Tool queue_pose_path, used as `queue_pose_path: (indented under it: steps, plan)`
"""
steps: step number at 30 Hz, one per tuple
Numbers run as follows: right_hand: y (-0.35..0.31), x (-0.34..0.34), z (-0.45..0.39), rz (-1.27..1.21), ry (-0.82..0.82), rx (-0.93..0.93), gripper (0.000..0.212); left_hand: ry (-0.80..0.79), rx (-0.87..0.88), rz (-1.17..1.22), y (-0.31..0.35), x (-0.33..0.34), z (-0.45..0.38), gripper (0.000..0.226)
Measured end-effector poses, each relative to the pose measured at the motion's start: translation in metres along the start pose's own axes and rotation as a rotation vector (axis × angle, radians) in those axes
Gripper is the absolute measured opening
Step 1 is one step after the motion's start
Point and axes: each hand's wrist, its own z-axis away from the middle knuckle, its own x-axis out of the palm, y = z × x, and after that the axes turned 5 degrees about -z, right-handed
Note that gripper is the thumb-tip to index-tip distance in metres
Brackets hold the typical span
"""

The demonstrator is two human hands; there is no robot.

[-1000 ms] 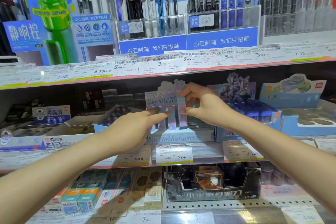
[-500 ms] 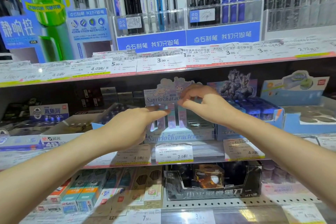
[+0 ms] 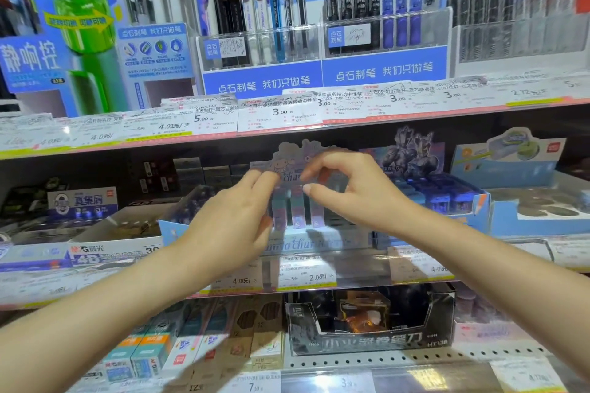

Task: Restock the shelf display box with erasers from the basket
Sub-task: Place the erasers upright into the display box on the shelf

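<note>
Your right hand [image 3: 357, 191] has let go of the tall pastel eraser it was gripping a second ago; that eraser now stands upright in the display box [image 3: 319, 241], in line with the other erasers [image 3: 297, 207]. Your thumb and forefinger have opened and lifted a little, curved above the tops of the row. Your left hand [image 3: 230, 226] has slid slightly right, its fingers now lying flat against the left side of the upright erasers.
</note>
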Motion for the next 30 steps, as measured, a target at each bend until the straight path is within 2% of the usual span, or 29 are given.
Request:
queue_pose_path:
  steps: [3,7,10,12,16,19,22,27,30]
  plan:
    - [-0.021,0.007,0.012,-0.143,-0.073,-0.055,0.01,-0.063,-0.061,0.319,0.015,0.0,-0.001,0.025]
    - [-0.025,0.01,0.018,-0.233,-0.152,0.03,0.018,-0.259,-0.231,0.757,0.025,0.002,-0.007,0.041]
    - [-0.021,0.008,0.02,-0.364,-0.201,0.1,0.021,-0.332,-0.273,0.948,0.03,0.001,-0.009,0.048]
    - [-0.019,0.007,0.022,-0.412,-0.218,0.122,0.019,-0.383,-0.286,1.018,0.032,0.001,-0.009,0.057]
    - [-0.011,0.0,0.022,-0.438,-0.198,0.177,0.012,-0.468,-0.275,1.153,0.028,-0.001,-0.009,0.044]
    - [0.0,-0.009,0.023,-0.468,-0.134,0.268,0.01,-0.5,-0.294,1.285,0.015,0.0,-0.006,0.051]
    - [0.007,-0.014,0.024,-0.47,-0.116,0.318,0.011,-0.505,-0.342,1.316,0.009,0.001,-0.003,0.05]
    - [0.008,-0.014,0.025,-0.488,-0.112,0.311,0.01,-0.516,-0.524,1.397,0.013,-0.001,-0.006,0.024]
    - [0.007,-0.016,0.026,-0.529,-0.13,0.295,0.011,-0.527,-0.591,1.413,0.014,0.0,-0.006,0.02]
